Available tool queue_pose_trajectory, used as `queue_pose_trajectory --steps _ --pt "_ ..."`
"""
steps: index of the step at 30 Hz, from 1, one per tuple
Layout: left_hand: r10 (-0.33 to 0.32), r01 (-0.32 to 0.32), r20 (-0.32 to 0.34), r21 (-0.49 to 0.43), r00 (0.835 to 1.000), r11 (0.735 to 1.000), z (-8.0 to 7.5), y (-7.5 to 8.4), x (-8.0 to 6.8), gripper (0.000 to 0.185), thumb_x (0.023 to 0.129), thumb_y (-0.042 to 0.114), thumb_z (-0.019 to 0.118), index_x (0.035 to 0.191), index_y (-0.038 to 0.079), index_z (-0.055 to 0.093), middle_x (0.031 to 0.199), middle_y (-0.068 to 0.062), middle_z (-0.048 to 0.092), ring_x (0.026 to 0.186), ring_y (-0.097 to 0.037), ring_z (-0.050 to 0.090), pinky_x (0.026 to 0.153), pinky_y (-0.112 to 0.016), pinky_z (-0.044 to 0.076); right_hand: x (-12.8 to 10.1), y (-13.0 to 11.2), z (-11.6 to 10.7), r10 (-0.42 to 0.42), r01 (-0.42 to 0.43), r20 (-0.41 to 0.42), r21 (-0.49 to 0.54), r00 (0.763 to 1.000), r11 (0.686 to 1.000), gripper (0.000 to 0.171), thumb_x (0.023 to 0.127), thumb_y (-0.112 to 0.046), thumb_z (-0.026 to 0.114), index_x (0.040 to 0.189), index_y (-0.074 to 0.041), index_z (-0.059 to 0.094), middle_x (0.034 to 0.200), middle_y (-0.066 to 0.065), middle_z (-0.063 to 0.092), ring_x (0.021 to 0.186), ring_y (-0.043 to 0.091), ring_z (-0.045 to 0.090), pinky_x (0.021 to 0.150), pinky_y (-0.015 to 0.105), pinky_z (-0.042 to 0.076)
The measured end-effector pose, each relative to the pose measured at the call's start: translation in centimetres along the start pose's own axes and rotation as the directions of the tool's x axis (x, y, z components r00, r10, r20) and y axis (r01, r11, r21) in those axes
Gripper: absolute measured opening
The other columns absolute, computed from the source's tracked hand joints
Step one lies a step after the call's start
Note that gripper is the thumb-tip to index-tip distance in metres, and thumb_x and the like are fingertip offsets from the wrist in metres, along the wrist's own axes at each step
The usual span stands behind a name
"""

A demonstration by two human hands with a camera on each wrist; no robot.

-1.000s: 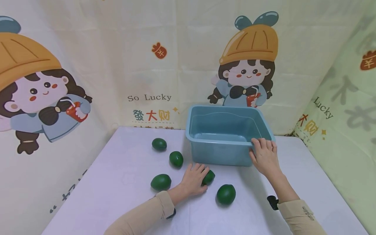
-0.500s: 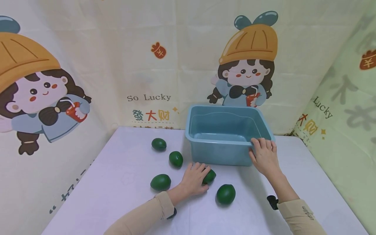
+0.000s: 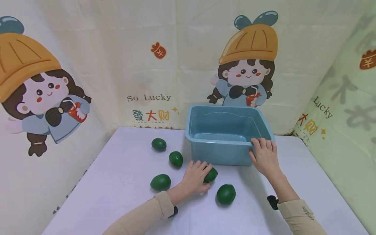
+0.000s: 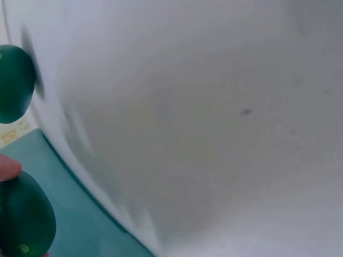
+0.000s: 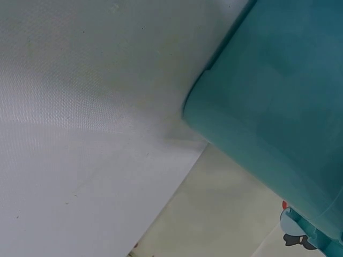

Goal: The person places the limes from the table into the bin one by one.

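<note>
While the right hand (image 3: 265, 158) grips a rectangular blue plastic bin (image 3: 220, 152) by its front rim, the left hand (image 3: 194, 178) holds one smooth, dark-green, oval fruit (image 3: 211, 175) just before it; long axis roughly crosswise, exposed end pointing right.

Left grip (image 3: 194, 179), held green fruit (image 3: 212, 175) — shifted slightly rightward and up.

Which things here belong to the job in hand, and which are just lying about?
In the job:
left hand, gripping one green fruit
right hand, holding the blue bin by its rim

Just lying about or scenery:
four other green fruits, untouched on the table, possibly wanted too
patterned cloth
</note>
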State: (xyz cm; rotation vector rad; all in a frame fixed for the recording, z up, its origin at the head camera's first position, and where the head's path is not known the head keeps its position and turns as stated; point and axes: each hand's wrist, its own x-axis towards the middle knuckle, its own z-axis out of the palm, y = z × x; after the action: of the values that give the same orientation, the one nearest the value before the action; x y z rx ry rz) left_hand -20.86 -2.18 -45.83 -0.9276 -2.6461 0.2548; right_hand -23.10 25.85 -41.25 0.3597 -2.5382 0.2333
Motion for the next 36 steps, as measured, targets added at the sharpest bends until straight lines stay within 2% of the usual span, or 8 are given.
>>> queue_pose_trajectory --steps 8,28,36 --pt "-0.017 0.017 0.009 -0.055 1.0 0.998 -1.2 -0.3 0.5 0.064 0.077 0.055 0.056 0.13 0.022 0.042 0.115 0.003 0.049 0.101 -0.017 0.045 0.089 -0.04 0.036 0.0 0.0 0.1 -0.008 0.008 -0.017 0.004 1.0 1.0 0.037 0.084 -0.013 0.056 0.115 -0.003 0.039 0.104 0.019 0.037 0.101 0.037 0.031 0.091 0.053 0.015" --pt "-0.016 0.014 -0.038 -0.069 0.999 0.998 -4.9 -1.3 1.5 0.064 0.078 0.053 0.053 0.132 0.02 0.043 0.114 0.002 0.05 0.098 -0.017 0.043 0.084 -0.038 0.036 0.0 0.1 0.2 -0.016 0.016 -0.032 0.002 0.999 1.0 0.036 0.084 -0.013 0.055 0.114 -0.004 0.039 0.101 0.019 0.037 0.1 0.037 0.032 0.091 0.053 0.015" --pt "-0.044 0.041 -0.046 -0.063 0.998 0.997 -6.1 -1.9 1.7 0.065 0.078 0.053 0.052 0.134 0.02 0.042 0.115 0.002 0.049 0.098 -0.017 0.042 0.083 -0.037 0.035 0.0 0.2 0.2 -0.016 0.017 -0.03 0.006 0.999 1.0 0.036 0.084 -0.013 0.055 0.115 -0.004 0.039 0.102 0.019 0.037 0.1 0.037 0.032 0.091 0.053 0.015"
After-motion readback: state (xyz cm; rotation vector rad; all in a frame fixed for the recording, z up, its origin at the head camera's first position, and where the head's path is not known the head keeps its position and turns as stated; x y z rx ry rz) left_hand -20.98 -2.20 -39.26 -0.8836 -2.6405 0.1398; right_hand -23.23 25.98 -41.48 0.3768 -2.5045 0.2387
